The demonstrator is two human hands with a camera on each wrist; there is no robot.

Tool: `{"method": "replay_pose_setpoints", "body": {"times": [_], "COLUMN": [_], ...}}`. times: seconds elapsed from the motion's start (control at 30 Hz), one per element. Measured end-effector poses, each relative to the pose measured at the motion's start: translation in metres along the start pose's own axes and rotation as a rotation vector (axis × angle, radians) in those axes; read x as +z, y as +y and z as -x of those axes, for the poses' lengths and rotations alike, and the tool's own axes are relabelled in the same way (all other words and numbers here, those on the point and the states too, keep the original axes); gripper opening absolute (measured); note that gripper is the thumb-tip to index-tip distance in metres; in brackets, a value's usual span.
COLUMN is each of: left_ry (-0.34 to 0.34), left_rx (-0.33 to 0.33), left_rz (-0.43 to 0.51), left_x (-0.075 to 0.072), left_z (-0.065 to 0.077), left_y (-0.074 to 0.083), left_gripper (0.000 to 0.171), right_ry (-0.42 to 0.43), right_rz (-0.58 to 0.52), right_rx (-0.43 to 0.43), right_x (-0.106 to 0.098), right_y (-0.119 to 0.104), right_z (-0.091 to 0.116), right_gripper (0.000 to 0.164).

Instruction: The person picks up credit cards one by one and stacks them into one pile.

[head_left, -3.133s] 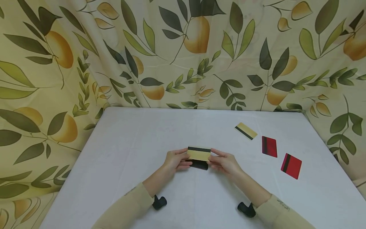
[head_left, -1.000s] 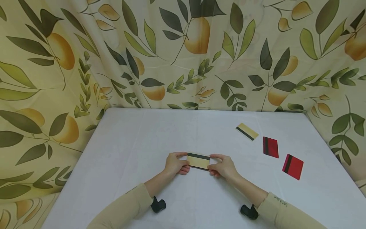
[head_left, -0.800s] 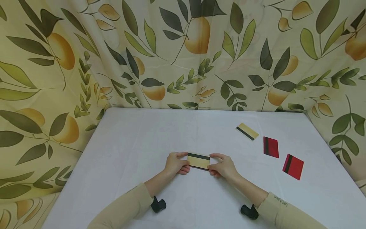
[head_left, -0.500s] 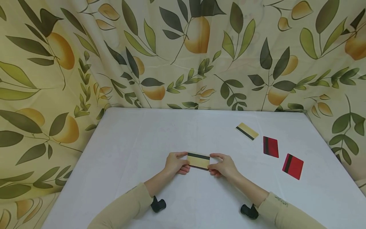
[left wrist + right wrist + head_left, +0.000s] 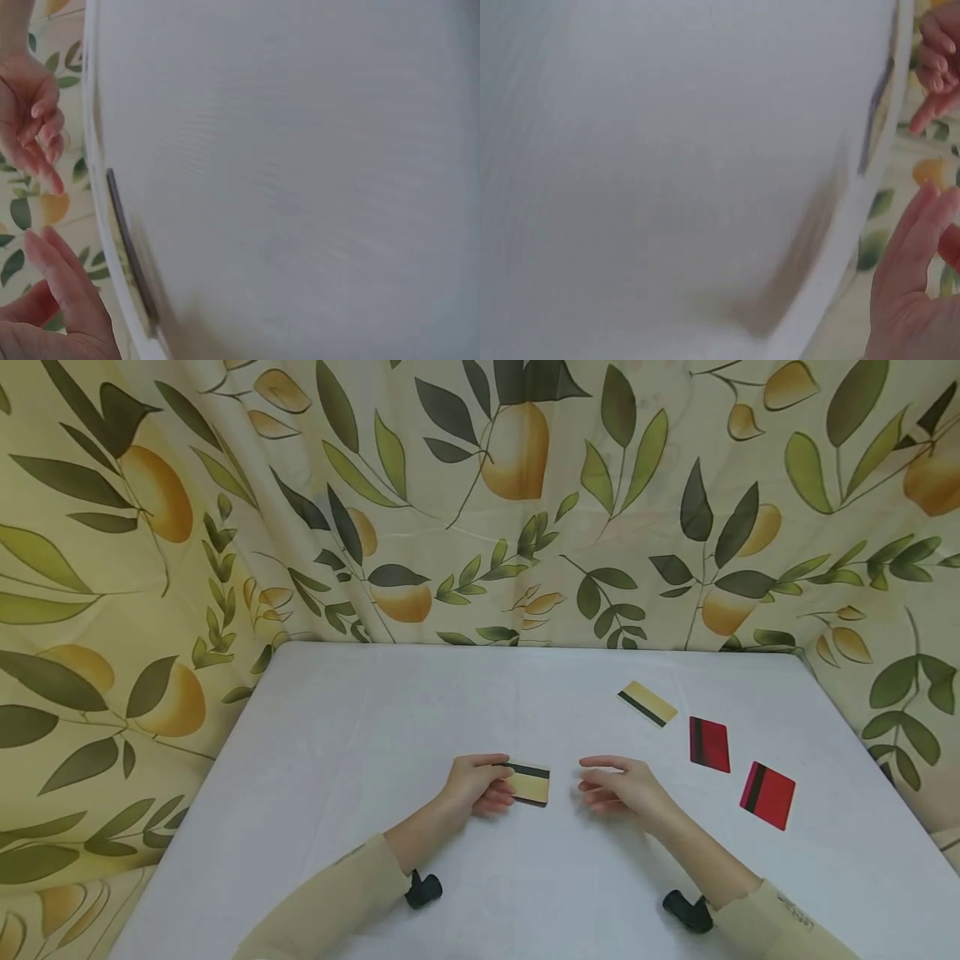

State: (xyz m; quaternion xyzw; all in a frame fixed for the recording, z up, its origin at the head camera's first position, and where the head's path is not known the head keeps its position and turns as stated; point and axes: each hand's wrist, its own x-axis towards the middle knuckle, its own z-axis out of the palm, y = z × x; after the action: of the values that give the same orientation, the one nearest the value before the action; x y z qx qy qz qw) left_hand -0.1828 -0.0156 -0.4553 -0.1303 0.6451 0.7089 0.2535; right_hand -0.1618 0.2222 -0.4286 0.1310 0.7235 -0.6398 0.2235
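A gold card with a dark stripe lies flat at the middle of the white table, a dark edge showing beneath its near side. My left hand overlaps the card's left end in the head view. In the left wrist view that hand's fingers hover above the card, apart from it. My right hand is raised to the right of the card with loosely extended fingers, holding nothing. Its shadow falls on the tabletop in the right wrist view.
Another gold striped card lies at the back right. Two red cards with black stripes, one farther back and one nearer, lie beside it. A fruit-and-leaf patterned cloth hangs behind the table.
Both hands pinched the gold card's ends and lowered it onto the dark piece. Now they have let go; the right hand has drawn away to the right and the left hand has lifted.
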Motion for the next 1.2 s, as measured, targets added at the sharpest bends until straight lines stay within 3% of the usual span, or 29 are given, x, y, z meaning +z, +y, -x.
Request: {"method": "replay_pose_setpoints", "body": {"times": [0.23, 0.47, 0.7, 1.03, 1.2], "left_ry": [-0.070, -0.100, -0.110, -0.203, -0.201], "left_rx": [-0.003, 0.030, 0.016, -0.110, -0.128], "left_rz": [-0.010, -0.018, 0.003, -0.012, -0.040], "left_x": [0.031, 0.067, 0.106, 0.157, 0.185], "left_z": [-0.003, -0.014, -0.024, -0.038, -0.043], "left_y": [0.010, 0.013, 0.005, 0.000, -0.004], "left_gripper": [0.036, 0.035, 0.029, 0.025, 0.019], "right_ry": [-0.019, -0.005, -0.020, -0.061, -0.076], "right_rz": [-0.125, -0.220, -0.323, -0.425, -0.476], "right_rx": [-0.032, -0.089, -0.126, -0.058, -0.044], "right_x": [-0.046, -0.087, -0.125, -0.175, -0.196], "right_y": [-0.007, 0.000, 0.015, 0.036, 0.046], "right_z": [0.015, 0.028, 0.042, 0.055, 0.058], "right_gripper": [0.050, 0.013, 0.020, 0.028, 0.031]}}
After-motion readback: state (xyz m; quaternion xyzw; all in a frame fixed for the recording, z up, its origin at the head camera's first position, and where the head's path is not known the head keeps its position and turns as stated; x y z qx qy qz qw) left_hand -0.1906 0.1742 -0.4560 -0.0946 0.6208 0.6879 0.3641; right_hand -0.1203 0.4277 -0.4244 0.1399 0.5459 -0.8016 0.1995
